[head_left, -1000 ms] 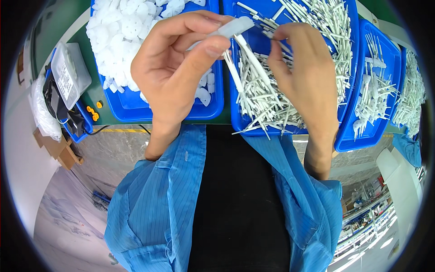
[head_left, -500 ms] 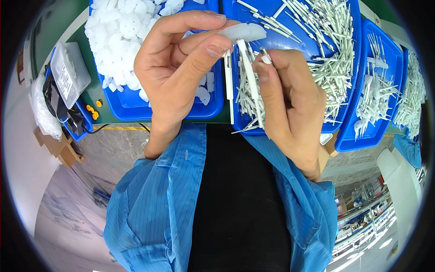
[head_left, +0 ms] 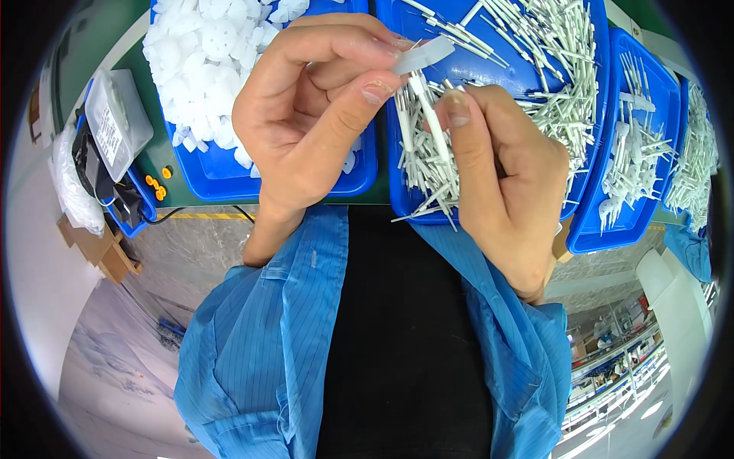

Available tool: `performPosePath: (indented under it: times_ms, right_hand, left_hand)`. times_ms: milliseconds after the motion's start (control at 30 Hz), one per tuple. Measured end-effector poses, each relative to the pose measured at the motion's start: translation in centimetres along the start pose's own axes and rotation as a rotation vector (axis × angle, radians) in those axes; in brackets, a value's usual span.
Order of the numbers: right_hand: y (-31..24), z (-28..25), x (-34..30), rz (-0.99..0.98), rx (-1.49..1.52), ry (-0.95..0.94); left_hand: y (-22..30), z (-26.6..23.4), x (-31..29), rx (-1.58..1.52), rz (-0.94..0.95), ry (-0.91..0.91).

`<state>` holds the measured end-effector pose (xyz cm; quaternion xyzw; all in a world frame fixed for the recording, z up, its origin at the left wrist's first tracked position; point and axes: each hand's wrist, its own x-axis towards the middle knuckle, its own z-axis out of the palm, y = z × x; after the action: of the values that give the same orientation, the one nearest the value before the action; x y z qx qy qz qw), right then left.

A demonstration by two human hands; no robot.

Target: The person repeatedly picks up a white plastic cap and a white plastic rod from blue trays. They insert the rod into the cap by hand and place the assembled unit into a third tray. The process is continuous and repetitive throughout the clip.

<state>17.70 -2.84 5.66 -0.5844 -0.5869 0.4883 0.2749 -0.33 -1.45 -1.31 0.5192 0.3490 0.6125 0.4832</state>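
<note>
My left hand (head_left: 306,115) pinches a translucent white plastic piece (head_left: 428,55) between thumb and fingers, above the gap between two blue trays. White rods hang beneath it; one white rod (head_left: 423,93) meets its underside at the top end. My right hand (head_left: 508,172) is just to the right, thumb and index finger pressed together, with the metal tip of a thin rod (head_left: 447,83) showing above them. The rest of that rod is hidden by my fingers. Below and behind the right hand, many white rods with thin metal ends (head_left: 550,57) fill a blue tray (head_left: 436,218).
At left, a blue tray (head_left: 222,189) holds a heap of translucent white pieces (head_left: 202,73). Farther right, a smaller blue tray (head_left: 585,243) holds rods joined to such pieces. Small yellow caps (head_left: 157,187) and a clear plastic box (head_left: 118,122) lie at far left.
The plastic piece has tilted, its right end raised and its edge now facing me. My right hand has shifted slightly right and down. Both hands stay closed.
</note>
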Motion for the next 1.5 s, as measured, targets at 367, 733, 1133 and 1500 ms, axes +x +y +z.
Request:
performPosePath:
  times_ms: [367, 733, 1133, 1500]
  right_hand:
    - [0.5, 0.3, -0.4, -0.313, -0.198, 0.099]
    - [0.9, 0.5, 0.1, -0.298, -0.079, 0.051]
    - [0.2, 0.5, -0.5, -0.116, -0.089, 0.074]
    - [1.9, 0.3, 0.7, -0.311, 0.04, -0.007]
  left_hand:
    - [0.6, 2.0, 0.1, -0.139, -0.004, 0.131]
    - [2.2, 2.8, 0.5, -0.228, -0.096, 0.131]
    - [0.6, 1.3, -0.1, -0.222, 0.024, -0.017]
    - [1.4, 1.6, -0.1, 0.038, -0.071, 0.002]
